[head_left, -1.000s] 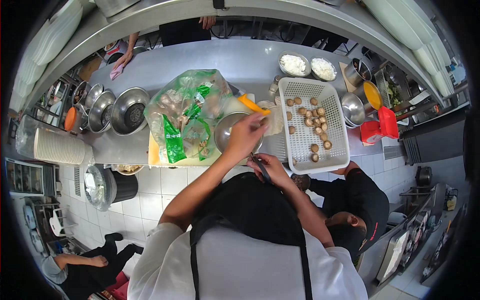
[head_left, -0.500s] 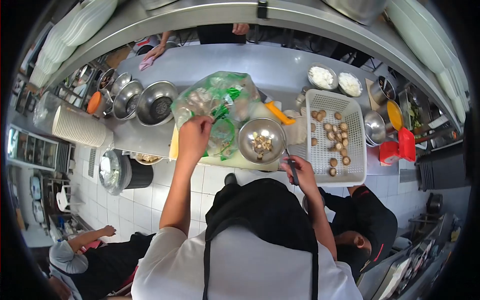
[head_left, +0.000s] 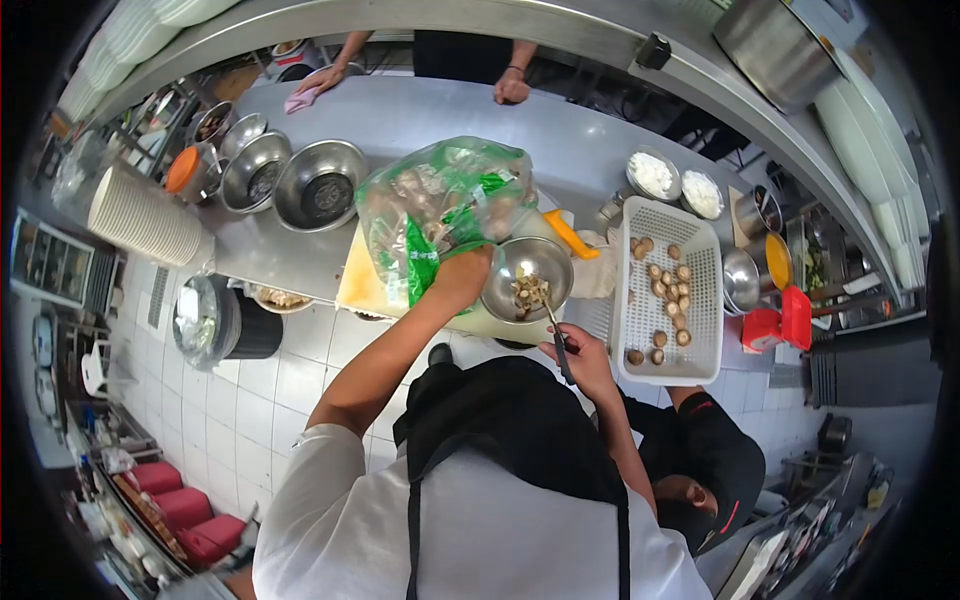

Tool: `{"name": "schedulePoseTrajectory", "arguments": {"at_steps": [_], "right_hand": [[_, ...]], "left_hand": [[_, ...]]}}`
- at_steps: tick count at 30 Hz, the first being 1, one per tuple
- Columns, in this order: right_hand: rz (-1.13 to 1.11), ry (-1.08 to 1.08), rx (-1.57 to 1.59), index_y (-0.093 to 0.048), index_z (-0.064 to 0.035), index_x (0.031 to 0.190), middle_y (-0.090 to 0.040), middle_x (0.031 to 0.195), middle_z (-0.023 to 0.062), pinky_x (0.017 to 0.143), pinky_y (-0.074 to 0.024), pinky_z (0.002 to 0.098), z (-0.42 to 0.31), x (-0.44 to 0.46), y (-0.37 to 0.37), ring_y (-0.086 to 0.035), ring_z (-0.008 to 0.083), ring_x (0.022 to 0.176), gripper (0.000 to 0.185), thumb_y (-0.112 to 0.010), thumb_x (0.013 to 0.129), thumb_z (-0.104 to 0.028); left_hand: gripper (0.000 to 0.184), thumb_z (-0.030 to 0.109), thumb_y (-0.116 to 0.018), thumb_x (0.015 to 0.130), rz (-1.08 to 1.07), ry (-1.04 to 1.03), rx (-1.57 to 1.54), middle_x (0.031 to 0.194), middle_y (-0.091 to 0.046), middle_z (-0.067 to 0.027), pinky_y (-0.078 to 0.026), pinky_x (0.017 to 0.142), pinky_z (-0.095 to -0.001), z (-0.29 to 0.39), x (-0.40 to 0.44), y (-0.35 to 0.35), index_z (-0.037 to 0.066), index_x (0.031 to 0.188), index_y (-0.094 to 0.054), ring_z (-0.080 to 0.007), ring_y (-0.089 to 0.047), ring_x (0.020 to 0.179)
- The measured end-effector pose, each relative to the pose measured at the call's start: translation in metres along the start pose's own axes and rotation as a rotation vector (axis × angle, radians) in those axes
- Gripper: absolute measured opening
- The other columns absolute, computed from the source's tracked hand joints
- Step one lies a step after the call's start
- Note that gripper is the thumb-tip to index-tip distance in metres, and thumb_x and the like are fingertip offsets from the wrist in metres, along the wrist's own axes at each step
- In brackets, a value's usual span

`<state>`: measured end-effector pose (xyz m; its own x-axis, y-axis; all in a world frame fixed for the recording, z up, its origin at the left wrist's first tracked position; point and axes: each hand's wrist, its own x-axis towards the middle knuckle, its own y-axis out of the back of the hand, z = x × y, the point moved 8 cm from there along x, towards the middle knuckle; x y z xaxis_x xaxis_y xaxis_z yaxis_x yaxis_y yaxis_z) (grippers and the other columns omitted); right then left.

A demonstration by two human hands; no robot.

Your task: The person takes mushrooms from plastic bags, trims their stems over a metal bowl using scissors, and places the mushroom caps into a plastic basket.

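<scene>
My left hand (head_left: 466, 276) reaches into the mouth of a green and clear plastic bag (head_left: 420, 215), through which whole mushrooms show; its fingers are hidden. My right hand (head_left: 582, 362) is closed round the black handle of a small knife (head_left: 564, 356), whose blade points to the near rim of a steel bowl (head_left: 498, 292). Cut mushroom pieces (head_left: 530, 293) lie in that bowl. Both bag and bowl rest over a pale cutting board (head_left: 362, 285). To the right, a white perforated basket (head_left: 704, 345) holds several brown mushrooms (head_left: 670, 290).
An orange-handled tool (head_left: 572, 236) and a cloth (head_left: 598, 268) lie beside the bowl. Steel bowls (head_left: 345, 165) stand at left, and bowls of white food (head_left: 652, 176) at back right. Across the counter (head_left: 430, 100) stands a person; another person (head_left: 715, 440) is close on my right.
My left hand has moved down and right, from the bag's raised edge into its opening. The knife has swung across the bowl's near rim. The opposite person's hand now rests on the counter.
</scene>
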<state>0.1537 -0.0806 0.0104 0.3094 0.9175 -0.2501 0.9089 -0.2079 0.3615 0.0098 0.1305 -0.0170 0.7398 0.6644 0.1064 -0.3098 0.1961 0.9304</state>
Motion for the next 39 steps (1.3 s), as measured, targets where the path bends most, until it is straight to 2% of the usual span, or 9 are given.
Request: {"name": "schedulePoseTrajectory", "arguments": {"at_steps": [4,7,15,18,21,22,26,30,39], "right_hand": [[0.074,-0.009,-0.002,-0.07,-0.0014,0.112,-0.065,0.068,0.0045,0.059,-0.0443,0.0283,-0.005,-0.003,-0.007,-0.052,0.0067,0.064,0.04,-0.084,0.085,-0.028],[0.161,-0.038,-0.053,-0.071,-0.0026,0.112,-0.064,0.067,0.0053,0.058,-0.0441,0.0302,-0.002,-0.002,-0.011,-0.053,0.0088,0.061,0.041,-0.084,0.085,-0.032],[0.336,-0.174,-0.131,-0.072,-0.0034,0.109,-0.066,0.066,0.0105,0.059,-0.0459,0.036,0.014,-0.007,-0.027,-0.059,0.0219,0.057,0.044,-0.082,0.085,-0.039],[0.36,-0.141,-0.162,-0.071,-0.002,0.112,-0.059,0.059,0.0023,0.051,-0.0376,0.03,0.005,-0.012,-0.022,-0.047,0.0094,0.052,0.043,-0.084,0.085,-0.034],[0.372,-0.12,-0.283,-0.07,-0.0011,0.112,-0.066,0.069,0.0157,0.059,-0.0484,0.0397,-0.024,-0.018,-0.011,-0.065,0.0299,0.061,0.05,-0.083,0.083,-0.039],[0.381,-0.04,-0.291,-0.07,-0.0008,0.112,-0.067,0.069,0.0157,0.059,-0.0491,0.0397,-0.034,-0.016,-0.009,-0.065,0.0295,0.061,0.05,-0.084,0.082,-0.038],[0.342,0.207,-0.29,-0.07,-0.0004,0.113,-0.068,0.073,0.0152,0.061,-0.0516,0.039,-0.078,-0.012,-0.009,-0.067,0.0278,0.062,0.05,-0.088,0.079,-0.033],[0.252,0.396,-0.235,-0.071,-0.0009,0.115,-0.071,0.077,0.0139,0.061,-0.0528,0.038,-0.115,-0.006,-0.013,-0.068,0.0258,0.062,0.051,-0.089,0.077,-0.031],[0.207,0.427,-0.342,-0.072,-0.0021,0.114,-0.072,0.08,0.0171,0.064,-0.0544,0.0426,-0.111,-0.008,-0.008,-0.071,0.0319,0.068,0.053,-0.084,0.079,-0.04]], "left_hand": [[0.014,0.007,-0.061,0.086,0.175,-0.074,0.064,0.083,-0.072,-0.0197,-0.06,0.064,-0.0448,-0.007,-0.01,0.005,0.003,0.099,-0.065,-0.035,-0.074,0.076],[0.012,0.011,-0.063,0.085,-0.001,-0.069,-0.033,0.085,-0.072,-0.0195,-0.06,0.065,-0.0441,-0.022,-0.002,-0.025,0.003,0.094,-0.068,-0.0349,-0.074,0.075],[0.012,0.01,-0.065,0.084,-0.036,0.056,-0.063,0.083,-0.071,-0.0232,-0.059,0.068,-0.0483,-0.036,0.007,-0.035,0.0,0.088,-0.07,-0.0409,-0.072,0.078],[0.01,0.006,-0.064,0.084,0.057,0.062,-0.111,0.088,-0.071,-0.0246,-0.058,0.069,-0.0487,-0.036,-0.002,0.0,-0.002,0.087,-0.069,-0.0418,-0.072,0.08],[0.012,0.006,-0.065,0.085,0.149,0.067,-0.151,0.088,-0.072,-0.0237,-0.058,0.071,-0.0452,-0.008,-0.02,0.088,-0.005,0.091,-0.068,-0.0371,-0.073,0.081],[0.013,0.006,-0.065,0.086,0.185,0.073,-0.159,0.087,-0.072,-0.0231,-0.059,0.072,-0.0435,-0.004,-0.025,0.107,-0.006,0.092,-0.068,-0.0347,-0.073,0.081],[0.022,0.009,-0.065,0.096,0.343,0.395,-1.084,0.096,-0.073,-0.0137,-0.06,0.077,-0.0332,-0.047,-0.052,0.11,-0.006,0.113,-0.065,-0.0224,-0.075,0.089],[0.02,0.011,-0.06,0.102,0.203,0.52,-1.688,0.11,-0.073,-0.0177,-0.062,0.089,-0.0374,-0.036,-0.064,0.099,-0.001,0.117,-0.062,-0.0303,-0.074,0.102],[0.028,0.01,-0.059,0.103,0.258,0.476,-1.649,0.118,-0.07,-0.0131,-0.058,0.096,-0.0366,0.025,-0.057,0.074,-0.002,0.129,-0.062,-0.0223,-0.07,0.108]]}}
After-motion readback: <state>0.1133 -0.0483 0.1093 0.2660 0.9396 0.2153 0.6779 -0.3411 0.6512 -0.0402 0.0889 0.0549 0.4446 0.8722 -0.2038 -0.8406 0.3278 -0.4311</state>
